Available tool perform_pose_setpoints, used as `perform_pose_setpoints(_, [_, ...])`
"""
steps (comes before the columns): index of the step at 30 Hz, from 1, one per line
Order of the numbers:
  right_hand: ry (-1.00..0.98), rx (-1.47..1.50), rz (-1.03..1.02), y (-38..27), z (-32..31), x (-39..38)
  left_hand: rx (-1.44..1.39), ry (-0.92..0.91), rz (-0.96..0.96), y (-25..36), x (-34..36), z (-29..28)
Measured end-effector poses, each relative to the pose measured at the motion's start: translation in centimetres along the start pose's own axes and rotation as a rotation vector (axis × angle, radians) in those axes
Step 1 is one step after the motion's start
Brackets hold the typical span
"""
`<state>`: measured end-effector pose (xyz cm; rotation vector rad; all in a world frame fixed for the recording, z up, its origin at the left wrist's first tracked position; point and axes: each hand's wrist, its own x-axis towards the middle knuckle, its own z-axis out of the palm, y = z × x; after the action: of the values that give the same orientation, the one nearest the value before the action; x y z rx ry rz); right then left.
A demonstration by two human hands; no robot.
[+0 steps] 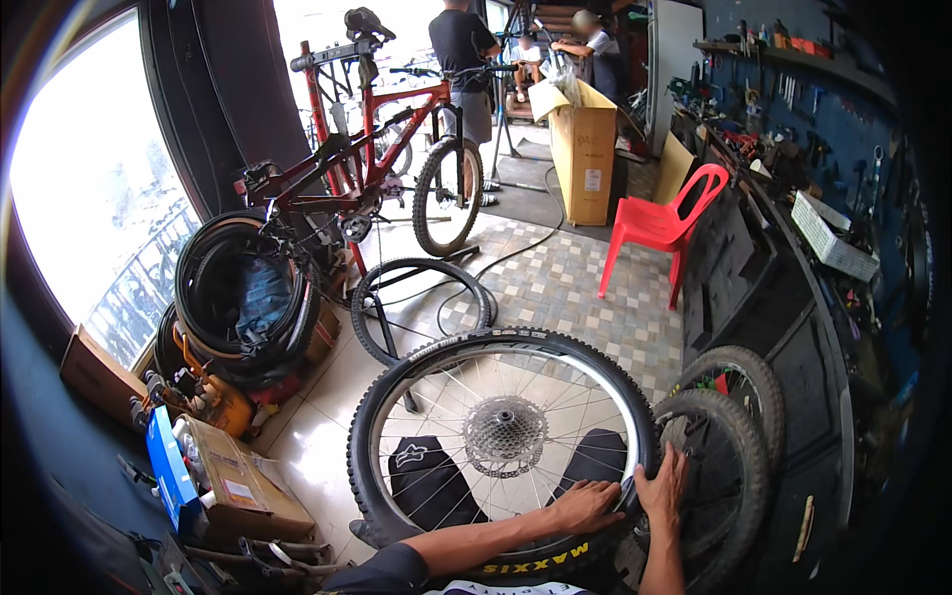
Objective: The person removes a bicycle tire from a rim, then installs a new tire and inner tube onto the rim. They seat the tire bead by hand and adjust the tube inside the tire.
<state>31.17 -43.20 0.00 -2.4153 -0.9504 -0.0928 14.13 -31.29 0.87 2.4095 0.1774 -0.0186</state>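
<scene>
A bicycle wheel with a black knobbly tyre (372,416), a silver rim (466,354) and a cassette (505,433) at its hub leans tilted over my legs. Yellow lettering marks the tyre's near side. My left hand (587,507) reaches across the spokes to the near right, its bent fingers closed against the rim and tyre edge. On that same stretch, my right hand (662,488) grips the tyre, thumb on the inner side and fingers along the outside. The undersides of the fingers are hidden. Dark-covered knees (428,481) show through the spokes.
Two more wheels (739,436) stand close at the right. A loose tyre (369,337) lies ahead, before a red bicycle (382,164) on a stand. Boxes (243,486) crowd the left. A red chair (662,223), a carton (580,164) and people (461,45) are farther off.
</scene>
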Motion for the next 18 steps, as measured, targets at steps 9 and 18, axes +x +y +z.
perform_pose_setpoints(9, [-0.061,-0.042,-0.231,-2.6,-1.2,2.0,-0.079,-0.052,0.158,1.3,1.2,0.7])
perform_pose_setpoints(18, [-0.039,0.042,-0.252,-1.0,-1.2,1.2,-0.047,0.163,0.195,2.0,1.2,2.4])
